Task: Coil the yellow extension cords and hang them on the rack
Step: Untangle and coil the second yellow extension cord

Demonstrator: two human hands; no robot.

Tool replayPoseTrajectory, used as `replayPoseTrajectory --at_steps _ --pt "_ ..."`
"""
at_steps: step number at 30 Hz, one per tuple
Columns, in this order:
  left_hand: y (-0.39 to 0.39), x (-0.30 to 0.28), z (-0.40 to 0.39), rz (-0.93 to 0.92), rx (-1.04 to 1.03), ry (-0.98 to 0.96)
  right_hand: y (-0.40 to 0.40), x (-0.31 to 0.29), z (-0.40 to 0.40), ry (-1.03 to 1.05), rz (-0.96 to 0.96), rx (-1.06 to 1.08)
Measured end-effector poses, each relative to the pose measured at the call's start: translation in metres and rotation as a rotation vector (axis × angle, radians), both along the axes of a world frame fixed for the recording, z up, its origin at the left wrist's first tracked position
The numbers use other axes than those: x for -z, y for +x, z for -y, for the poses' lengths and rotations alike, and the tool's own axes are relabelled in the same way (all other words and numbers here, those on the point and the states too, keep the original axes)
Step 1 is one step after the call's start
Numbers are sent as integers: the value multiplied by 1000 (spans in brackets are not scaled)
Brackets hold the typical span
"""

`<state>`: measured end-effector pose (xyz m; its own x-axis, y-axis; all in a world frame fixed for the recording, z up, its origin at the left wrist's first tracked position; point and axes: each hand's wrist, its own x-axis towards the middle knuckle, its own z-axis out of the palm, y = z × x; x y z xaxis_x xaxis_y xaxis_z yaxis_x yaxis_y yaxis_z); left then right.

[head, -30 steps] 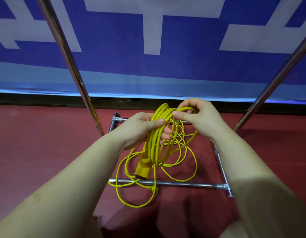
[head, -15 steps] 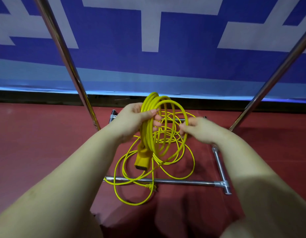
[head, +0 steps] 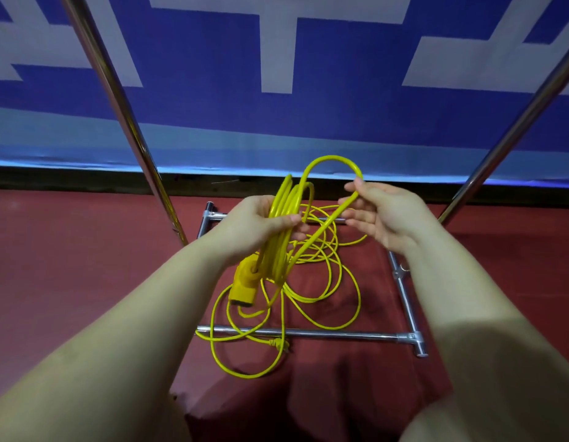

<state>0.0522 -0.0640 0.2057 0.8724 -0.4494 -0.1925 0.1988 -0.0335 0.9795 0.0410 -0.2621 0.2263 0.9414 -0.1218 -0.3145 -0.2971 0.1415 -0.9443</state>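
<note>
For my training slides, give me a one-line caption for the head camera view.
Left hand grips a yellow cord coil while the right hand guides a fresh loop above the rack base.

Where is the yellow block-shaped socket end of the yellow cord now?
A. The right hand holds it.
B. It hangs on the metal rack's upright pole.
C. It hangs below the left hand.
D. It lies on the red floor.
C: the yellow block-shaped socket end dangles from the coiled yellow cord gripped in the left hand.

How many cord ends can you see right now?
2: the yellow socket block hanging below the left hand, and a small plug on the floor by the rack's front bar. Tangled loops may hide others.
</note>
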Motion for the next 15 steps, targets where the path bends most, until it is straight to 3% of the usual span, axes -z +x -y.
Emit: replayPoseTrajectory --at_steps 6,15 --pt "-10 3 15 -51 97 -70 3 5 -5 -15 24 119" --pt "-3 10 19 84 -65 45 6 1 -2 11 26 150"
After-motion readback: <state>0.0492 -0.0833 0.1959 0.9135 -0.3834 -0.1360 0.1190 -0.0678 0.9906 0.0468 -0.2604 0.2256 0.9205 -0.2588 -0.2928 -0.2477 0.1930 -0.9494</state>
